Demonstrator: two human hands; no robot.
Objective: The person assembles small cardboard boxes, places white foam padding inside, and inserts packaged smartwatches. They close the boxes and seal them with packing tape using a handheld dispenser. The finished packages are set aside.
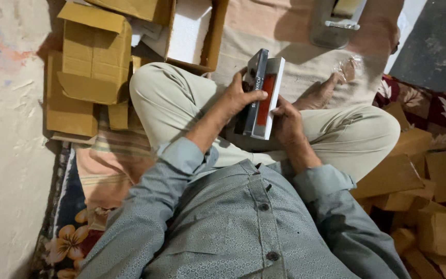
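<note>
I sit cross-legged on the floor and hold a slim product box (pixel 262 98), grey and white with a red stripe, upright over my lap. My left hand (pixel 239 94) grips its left side, thumb across the top edge. My right hand (pixel 286 123) holds its right lower edge from beneath. Both hands are closed on the same box. My bare foot (pixel 317 93) rests just right of it.
An open cardboard carton (pixel 95 54) and flat cardboard lie at upper left, beside a carton with white foam (pixel 189 31). A heap of small brown boxes (pixel 429 206) fills the right. A grey device (pixel 334 23) and a clear plastic wrapper (pixel 349 67) lie ahead on the mat.
</note>
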